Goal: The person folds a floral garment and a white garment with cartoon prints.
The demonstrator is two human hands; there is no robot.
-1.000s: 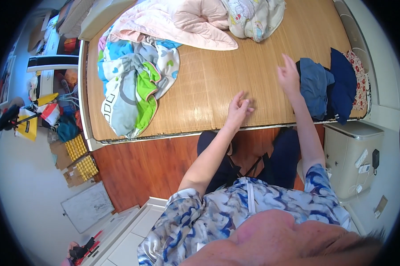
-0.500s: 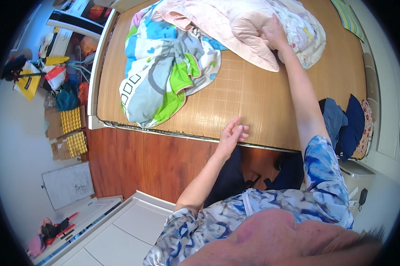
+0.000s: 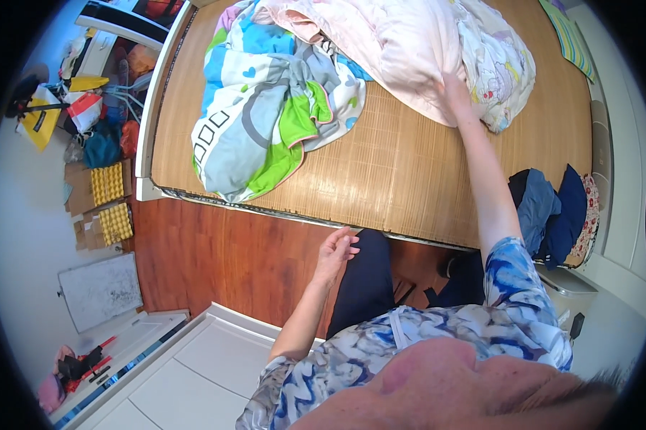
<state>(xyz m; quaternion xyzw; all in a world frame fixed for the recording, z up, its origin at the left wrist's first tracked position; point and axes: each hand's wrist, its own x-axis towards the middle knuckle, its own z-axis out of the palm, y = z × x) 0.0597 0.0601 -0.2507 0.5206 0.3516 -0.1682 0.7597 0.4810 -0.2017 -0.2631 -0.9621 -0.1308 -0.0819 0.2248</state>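
My right hand (image 3: 453, 92) reaches far across the bed and closes on the edge of a pale pink quilt (image 3: 402, 50) heaped at the far side. My left hand (image 3: 337, 249) hangs open in the air just off the near edge of the bed, holding nothing. A bamboo mat (image 3: 402, 172) covers the bed. A crumpled blue, grey and green patterned blanket (image 3: 273, 107) lies on the mat to the left of the pink quilt. A white floral quilt (image 3: 505, 61) lies behind the pink one.
Dark blue folded clothes (image 3: 552, 215) sit at the bed's right end. A wooden floor strip (image 3: 222, 251) runs along the bed. Yellow egg trays (image 3: 108, 201), bags and clutter stand at the left. A white board (image 3: 101, 290) leans near the wall.
My left hand has lifted off the bed edge and drawn back. My right hand has stayed on the pink quilt, and the view has shifted slightly toward the bedding.
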